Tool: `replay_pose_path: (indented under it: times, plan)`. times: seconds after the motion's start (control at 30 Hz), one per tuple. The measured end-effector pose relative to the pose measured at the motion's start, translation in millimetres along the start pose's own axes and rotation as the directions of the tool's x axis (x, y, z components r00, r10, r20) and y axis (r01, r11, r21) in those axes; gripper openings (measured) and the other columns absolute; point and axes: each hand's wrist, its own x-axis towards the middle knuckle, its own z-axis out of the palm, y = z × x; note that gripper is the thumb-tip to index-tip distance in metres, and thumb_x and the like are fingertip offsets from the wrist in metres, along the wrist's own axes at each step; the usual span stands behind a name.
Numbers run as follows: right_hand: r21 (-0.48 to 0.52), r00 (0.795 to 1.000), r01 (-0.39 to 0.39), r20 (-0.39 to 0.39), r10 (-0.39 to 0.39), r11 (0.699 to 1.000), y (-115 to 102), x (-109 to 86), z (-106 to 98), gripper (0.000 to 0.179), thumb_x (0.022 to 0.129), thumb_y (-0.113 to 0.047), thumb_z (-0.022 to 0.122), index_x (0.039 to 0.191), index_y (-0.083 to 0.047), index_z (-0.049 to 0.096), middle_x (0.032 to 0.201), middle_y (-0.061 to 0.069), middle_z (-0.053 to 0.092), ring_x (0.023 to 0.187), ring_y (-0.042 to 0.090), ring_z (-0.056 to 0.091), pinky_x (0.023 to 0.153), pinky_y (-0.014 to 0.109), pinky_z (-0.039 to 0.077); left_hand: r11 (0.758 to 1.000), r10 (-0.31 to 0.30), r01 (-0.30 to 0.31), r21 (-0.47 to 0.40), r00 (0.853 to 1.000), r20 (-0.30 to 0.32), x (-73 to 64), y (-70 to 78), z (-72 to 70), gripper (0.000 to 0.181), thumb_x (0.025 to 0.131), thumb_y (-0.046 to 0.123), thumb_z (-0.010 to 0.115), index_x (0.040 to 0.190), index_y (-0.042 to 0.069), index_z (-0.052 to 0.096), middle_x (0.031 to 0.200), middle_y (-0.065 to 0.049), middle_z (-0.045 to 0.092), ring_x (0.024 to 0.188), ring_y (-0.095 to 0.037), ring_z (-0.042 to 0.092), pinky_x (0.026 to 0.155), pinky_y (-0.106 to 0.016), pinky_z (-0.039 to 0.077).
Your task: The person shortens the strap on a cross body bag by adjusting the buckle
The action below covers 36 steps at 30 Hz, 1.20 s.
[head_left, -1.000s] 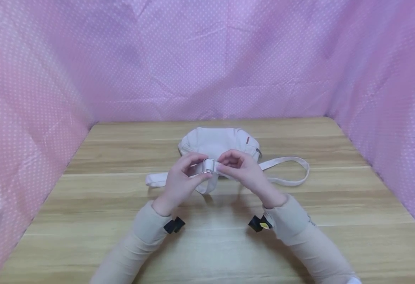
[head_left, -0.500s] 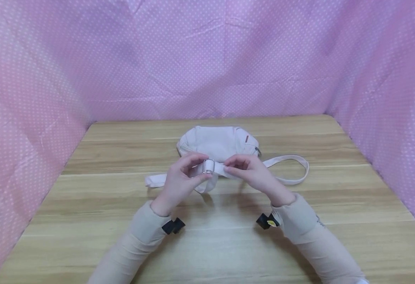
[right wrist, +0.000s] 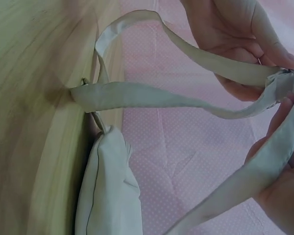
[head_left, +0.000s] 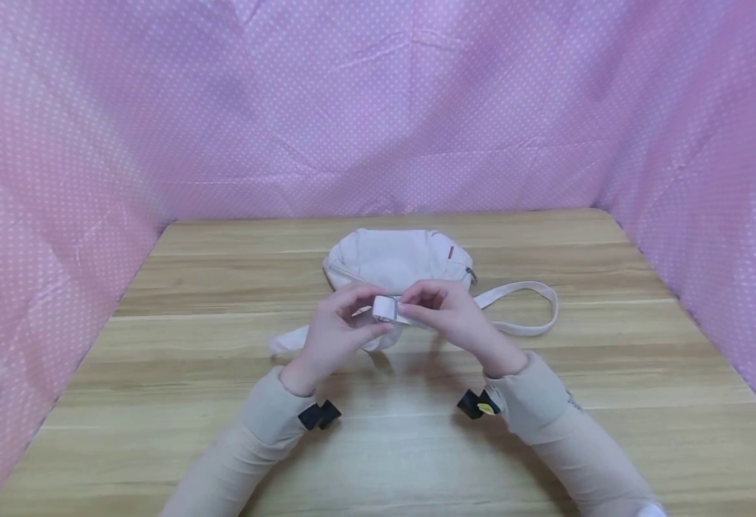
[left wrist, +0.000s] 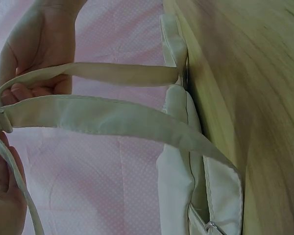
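A white fabric bag (head_left: 395,255) lies flat at the table's middle, beyond both hands. Its white strap (head_left: 525,286) loops out to the right and is lifted in front of the bag. My left hand (head_left: 335,334) holds the metal slider buckle (head_left: 395,309) and the folded strap between thumb and fingers. Close by on the right, my right hand (head_left: 455,327) pinches the strap at the buckle's edge. Strap lengths (left wrist: 88,115) hang from the buckle down to the bag in the left wrist view. In the right wrist view, fingers partly hide the buckle.
The wooden table (head_left: 190,402) extends around the bag on every side. Pink dotted cloth (head_left: 378,108) hangs behind it and along both sides. A black device (head_left: 319,414) sits at the left cuff, another black device (head_left: 477,403) at the right.
My right hand first slid right along the strap, then came back beside the buckle. The buckle has turned and shifted slightly right. The strap's left end has moved a little. The bag stays put.
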Motion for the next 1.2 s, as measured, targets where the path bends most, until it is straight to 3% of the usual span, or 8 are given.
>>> replay_pose_path:
  times: [0.3, 0.57, 0.7, 0.9, 1.2]
  plan:
    - [0.093, 0.999, 0.006, 0.05, -0.01, 0.996, -2.5, 1.1, 1.2, 0.022, 0.084, 0.008, 0.061, 0.104, 0.012, 0.052, 0.075, -0.012, 0.065, 0.07, 0.002, 0.059, 0.062, 0.016, 0.045, 0.999, 0.034, -0.033, -0.032, 0.999, 0.029, -0.5, -2.1, 2.8, 0.038, 0.07, -0.016, 0.073, 0.106, -0.011, 0.061, 0.104, -0.023, 0.061, 0.098, -0.01, 0.06, 0.086, -0.034, 0.055]
    - [-0.029, 0.991, 0.036, 0.131, -0.032, 0.999, 10.8, -2.1, -10.3, 0.026, 0.087, 0.002, 0.062, 0.112, 0.007, 0.055, 0.1, 0.014, 0.063, 0.09, 0.008, 0.06, 0.08, 0.021, 0.05, 0.999, 0.03, -0.029, -0.029, 0.999, 0.034, 0.2, -0.2, 0.8, 0.038, 0.07, -0.017, 0.073, 0.106, -0.012, 0.062, 0.103, -0.022, 0.062, 0.098, -0.008, 0.06, 0.088, -0.032, 0.054]
    - [-0.051, 0.991, 0.037, 0.132, -0.03, 0.998, 18.3, -3.1, -16.7, 0.02, 0.088, 0.001, 0.061, 0.107, 0.006, 0.058, 0.094, 0.006, 0.064, 0.085, 0.008, 0.06, 0.076, 0.021, 0.05, 1.0, 0.021, -0.021, -0.012, 0.999, 0.026, 0.8, 2.0, -1.0, 0.038, 0.069, -0.017, 0.073, 0.105, -0.012, 0.062, 0.102, -0.023, 0.062, 0.097, -0.007, 0.06, 0.088, -0.031, 0.054]
    - [-0.035, 0.998, 0.053, 0.039, -0.052, 0.998, 22.1, -5.9, -23.1, 0.013, 0.087, 0.005, 0.06, 0.099, 0.009, 0.059, 0.079, -0.011, 0.062, 0.071, 0.003, 0.055, 0.063, 0.018, 0.046, 1.0, 0.022, -0.022, -0.005, 0.999, 0.027, 1.8, 1.1, -1.1, 0.039, 0.068, -0.019, 0.072, 0.104, -0.013, 0.062, 0.102, -0.025, 0.062, 0.096, -0.005, 0.06, 0.085, -0.028, 0.054]
    - [0.013, 0.997, 0.068, 0.043, -0.069, 0.998, 16.0, -2.9, -16.3, 0.013, 0.086, 0.006, 0.061, 0.098, 0.009, 0.058, 0.079, -0.011, 0.063, 0.071, 0.006, 0.058, 0.066, 0.024, 0.053, 0.998, 0.065, -0.064, -0.013, 0.997, 0.041, 2.5, -2.3, 0.1, 0.039, 0.067, -0.018, 0.073, 0.105, -0.013, 0.062, 0.101, -0.025, 0.062, 0.095, -0.006, 0.059, 0.085, -0.025, 0.054]
